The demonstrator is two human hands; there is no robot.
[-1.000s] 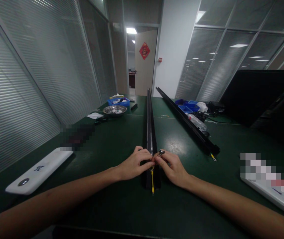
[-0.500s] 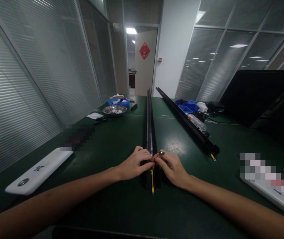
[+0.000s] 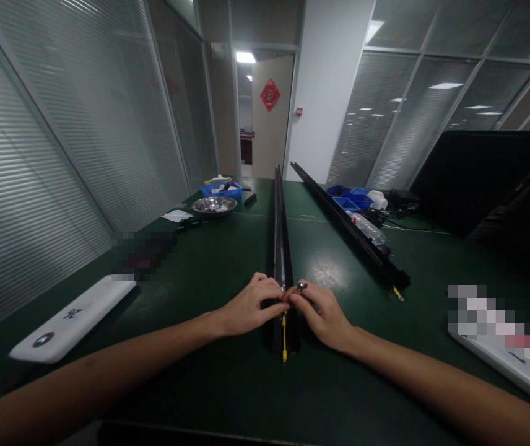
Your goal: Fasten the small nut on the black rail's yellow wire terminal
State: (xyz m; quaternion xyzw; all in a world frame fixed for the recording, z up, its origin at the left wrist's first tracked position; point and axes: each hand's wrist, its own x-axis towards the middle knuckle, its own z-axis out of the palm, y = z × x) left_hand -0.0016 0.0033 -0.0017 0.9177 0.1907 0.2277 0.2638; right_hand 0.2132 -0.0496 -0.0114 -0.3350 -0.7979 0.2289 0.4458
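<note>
A long black channel-shaped rail (image 3: 278, 235) lies lengthwise on the green table, pointing away from me. Over its near end my left hand (image 3: 258, 302) and my right hand (image 3: 319, 310) meet, thumbs and fingertips pinched together. What sits between the fingertips is too small and covered to make out. A small shiny metal piece (image 3: 301, 286) shows at my right index finger; whether it is a ring or a held part I cannot tell. From below the fingers a yellow wire (image 3: 284, 339) with a ring terminal runs toward me along the rail.
A second black rail (image 3: 348, 223) with a yellow wire end lies at the right. Beyond it are blue bins (image 3: 355, 197) and a plastic bottle (image 3: 368, 228). Back left hold a metal bowl (image 3: 213, 206) and a blue basket (image 3: 221, 189). A white case (image 3: 74, 319) lies at left.
</note>
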